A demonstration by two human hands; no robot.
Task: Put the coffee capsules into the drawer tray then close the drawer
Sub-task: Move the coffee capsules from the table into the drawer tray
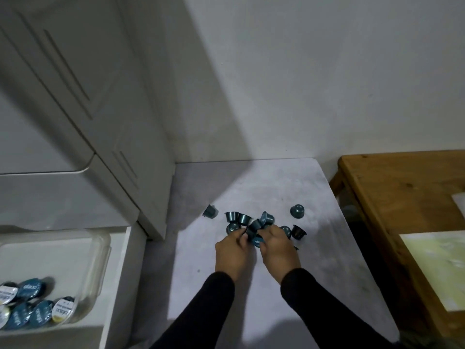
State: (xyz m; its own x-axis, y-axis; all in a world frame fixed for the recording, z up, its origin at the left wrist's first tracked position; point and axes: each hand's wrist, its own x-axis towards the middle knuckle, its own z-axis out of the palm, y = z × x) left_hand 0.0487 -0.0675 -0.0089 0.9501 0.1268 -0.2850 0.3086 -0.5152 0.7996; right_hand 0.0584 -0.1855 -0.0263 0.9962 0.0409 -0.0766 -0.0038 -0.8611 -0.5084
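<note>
Coffee capsules (254,224) sit in a loose dark-teal heap on the grey surface (314,260), a few strays apart from it. Left hand (232,253) and right hand (278,250) both work the pile, fingers curled around capsules, one showing its foil lid between them. Small, light, smooth, thin-walled, likely to roll or dent; best scooped by the body, not the foil. Drawer tray (98,250) stands open at left, some capsules already inside.

Teal capsules (254,224) heaped on counter (289,187)
</note>
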